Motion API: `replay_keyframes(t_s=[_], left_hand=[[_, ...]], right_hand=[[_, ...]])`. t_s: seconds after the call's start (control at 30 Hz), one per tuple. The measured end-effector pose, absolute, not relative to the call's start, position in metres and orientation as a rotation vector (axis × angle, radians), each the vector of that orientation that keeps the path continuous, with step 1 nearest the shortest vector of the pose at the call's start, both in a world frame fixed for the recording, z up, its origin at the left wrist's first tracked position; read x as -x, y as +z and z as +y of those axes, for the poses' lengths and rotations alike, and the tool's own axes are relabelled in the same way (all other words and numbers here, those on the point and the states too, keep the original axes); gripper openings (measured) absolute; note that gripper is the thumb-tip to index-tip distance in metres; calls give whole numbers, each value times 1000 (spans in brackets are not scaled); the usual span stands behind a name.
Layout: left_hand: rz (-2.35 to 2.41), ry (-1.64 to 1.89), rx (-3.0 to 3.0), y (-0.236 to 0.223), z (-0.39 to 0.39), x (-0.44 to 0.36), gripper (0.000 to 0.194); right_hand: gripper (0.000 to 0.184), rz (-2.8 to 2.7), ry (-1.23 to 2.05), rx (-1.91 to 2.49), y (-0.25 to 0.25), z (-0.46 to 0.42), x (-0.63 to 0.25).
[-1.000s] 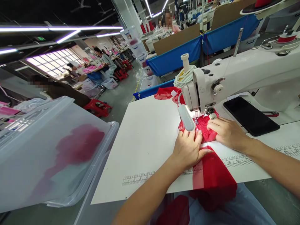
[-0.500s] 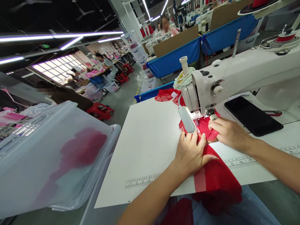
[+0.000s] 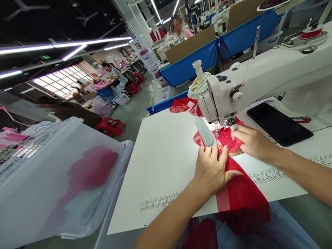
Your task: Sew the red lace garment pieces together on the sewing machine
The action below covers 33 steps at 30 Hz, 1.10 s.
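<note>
While the left hand [image 3: 210, 169] rests flat w/ fingers a bit apart on the sheer red lacy fabric [image 3: 226, 138], the right hand [image 3: 252, 141] is curled at its right edge, can't tell if it's pinching. Fabric's at the small metal presser foot [image 3: 218, 134] of the white sewing machine [image 3: 272, 72], nr the oblong grey lamp [image 3: 205, 131]. Imo the step = guiding cloth at the needle; next move prob calls for light, even pressure from both hands, fingertips clear. More red cloth [image 3: 246, 188] hangs off the white tabletop [image 3: 155, 155], not sure if same pc. Count: 2 hands, 1 machine here, 1 lamp, 1 flat black phone [image 3: 280, 123] to the right, 1 big translucent plastic bin [image 3: 38, 180] far left, mayb another under it, can't tell
</note>
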State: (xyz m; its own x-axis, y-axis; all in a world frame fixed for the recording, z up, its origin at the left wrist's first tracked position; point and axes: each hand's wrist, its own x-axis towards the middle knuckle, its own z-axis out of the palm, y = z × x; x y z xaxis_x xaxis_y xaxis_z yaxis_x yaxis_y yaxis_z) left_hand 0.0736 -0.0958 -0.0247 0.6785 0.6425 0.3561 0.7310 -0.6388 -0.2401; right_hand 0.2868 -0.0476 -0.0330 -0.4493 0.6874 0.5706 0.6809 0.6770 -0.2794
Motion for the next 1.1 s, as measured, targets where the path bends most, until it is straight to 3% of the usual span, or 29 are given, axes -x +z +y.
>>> replay_keyframes(t_s=[0.77, 0.93, 1.1], left_hand=[[-1187, -336, 2493, -32, -84, -73, 77], [-1172, -384, 2514, -33, -80, -73, 80], [-1086, -555, 2633, -37, -78, -73, 90]], right_hand=[[36, -2208, -62, 1063, -38, -40, -289], [33, -2243, -356, 1177, -27, -49, -288], [30, -2334, -259, 827, -24, -59, -285]])
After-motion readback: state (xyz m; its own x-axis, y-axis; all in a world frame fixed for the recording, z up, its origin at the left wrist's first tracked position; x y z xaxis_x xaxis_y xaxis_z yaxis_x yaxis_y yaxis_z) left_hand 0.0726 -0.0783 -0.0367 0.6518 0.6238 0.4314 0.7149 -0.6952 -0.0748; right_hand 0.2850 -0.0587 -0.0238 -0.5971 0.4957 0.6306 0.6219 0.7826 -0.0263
